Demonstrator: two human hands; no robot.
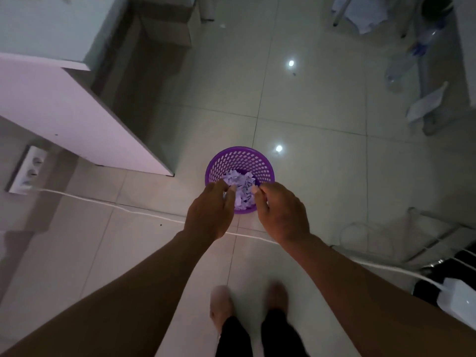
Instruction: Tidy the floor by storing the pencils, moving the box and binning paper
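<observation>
Both hands over the purple basket (255, 161), which stands on the tiled floor (322, 176) and serves as my fixed mark. It holds a heap of pale paper scraps (240, 186), so the paper-binning part looks well under way, perhaps near its end.

Left hand (210, 215) sits over the basket's near-left rim, fingers curled down among the scraps; a few bits seem pinched at the fingertips, though I cannot tell whether it grips or has just let go. Right hand (282, 215) is over the near-right rim, fingers bent inward; I cannot tell if anything is in it.

No pencils in view. A cardboard box (164, 29) sits far beyond the basket and to its left, against the white cabinet (64, 106); whether that is the box to be moved, or already moved, I cannot judge. So pencils and box: state unknown.

More paper (427, 103) lies far right of the basket near metal chair legs, with clear bottles (401, 65) beside it; possibly still to gather.

Room: open tile directly beyond the basket and to its right. The cabinet's corner comes down close on its left. A white cable (116, 206) crosses the floor just on the near side of the basket, under the forearms, running to a white adapter (458, 297) at near right. A trip risk, I'd judge, when stepping forward.
</observation>
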